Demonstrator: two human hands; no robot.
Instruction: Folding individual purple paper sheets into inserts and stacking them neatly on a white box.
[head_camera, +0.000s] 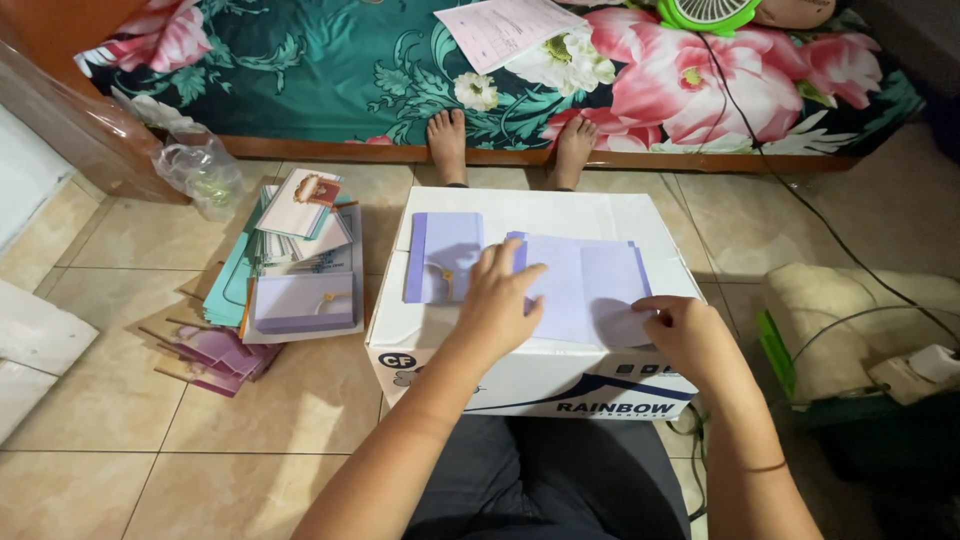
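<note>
A white cardboard box (470, 330) stands on the tiled floor in front of my knees, its top used as a work surface. On it lies a pale lavender paper sheet (590, 285), partly folded. My left hand (497, 300) presses flat on the sheet's left part, fingers spread. My right hand (690, 335) pinches the sheet's lower right corner at the box's front edge. A finished lavender envelope (440, 255) with a small string clasp lies on the box to the left of my hands.
A pile of envelopes and cards (290, 270) sits on the floor left of the box, with a clear plastic bag (200, 170) behind it. A floral mattress (300, 70) runs along the back, with a pink paper (500, 30) and green fan (705, 12). Cables and a cushion (850, 310) lie right.
</note>
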